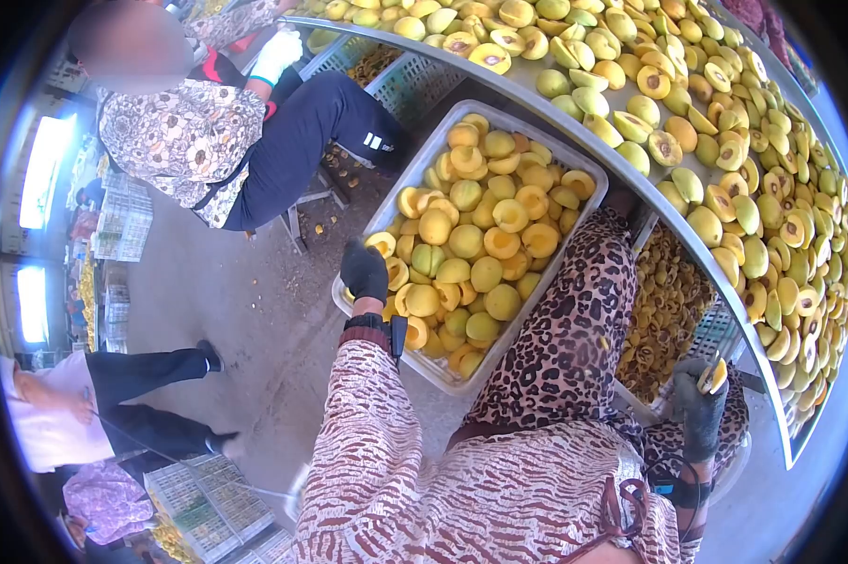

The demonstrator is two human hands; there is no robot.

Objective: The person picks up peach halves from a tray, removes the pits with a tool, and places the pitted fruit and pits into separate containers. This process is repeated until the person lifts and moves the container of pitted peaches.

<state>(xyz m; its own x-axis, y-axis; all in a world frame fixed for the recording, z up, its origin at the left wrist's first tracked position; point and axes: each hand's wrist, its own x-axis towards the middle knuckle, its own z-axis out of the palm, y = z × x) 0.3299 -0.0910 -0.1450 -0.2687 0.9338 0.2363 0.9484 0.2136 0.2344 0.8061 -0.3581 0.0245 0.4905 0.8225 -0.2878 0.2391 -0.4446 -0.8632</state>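
Note:
My left hand, in a dark glove, is at the left rim of a white plastic tray. Its back faces me and its fingers can hardly be made out against the fruit. Yellow apricot halves fill this tray, most of them with no stone showing. On the right, my right hand, gloved in grey, grips an apricot half with a brown middle between thumb and fingers. Below the table edge, near that hand, lies a crate of brown-centred pieces.
A metal-rimmed table heaped with cut apricots curves along the top and right. A co-worker with a white glove sits at upper left. Another person stands at lower left near stacked crates.

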